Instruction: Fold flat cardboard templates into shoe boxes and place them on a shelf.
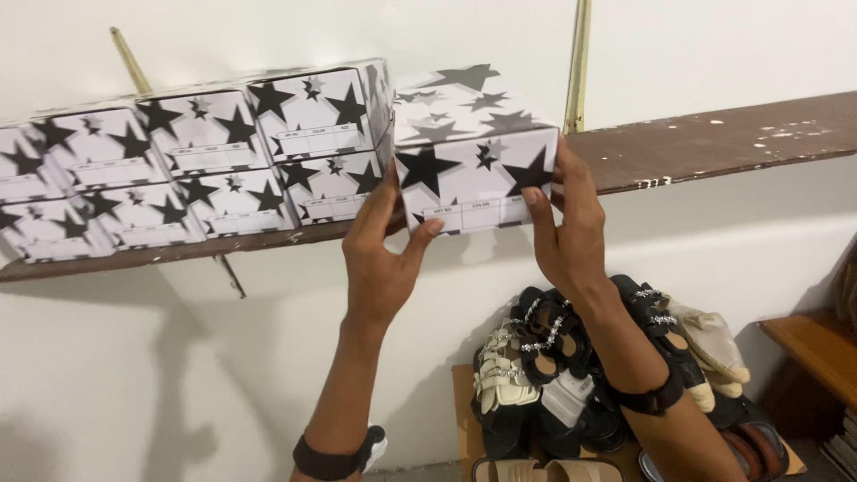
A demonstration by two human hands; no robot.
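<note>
Both hands grip one white shoebox [478, 161] with black stars, left hand [382, 259] and right hand [564, 228] clamped on opposite sides, box at the wooden shelf [714, 138] edge. Six matching boxes [214, 170] sit stacked left of it, sandals [544, 357] piled below.

Both arms are raised from the bottom of the view, forearms angled upward and slightly toward each other. The left hand [379, 259] is held with its back to the camera, thumb stretched up to the right and fingers extended up along the left side. The right hand [564, 228] is set opposite it, fingers spread upward, thumb pressed flat at the front. A dark band is worn on each wrist.
</note>
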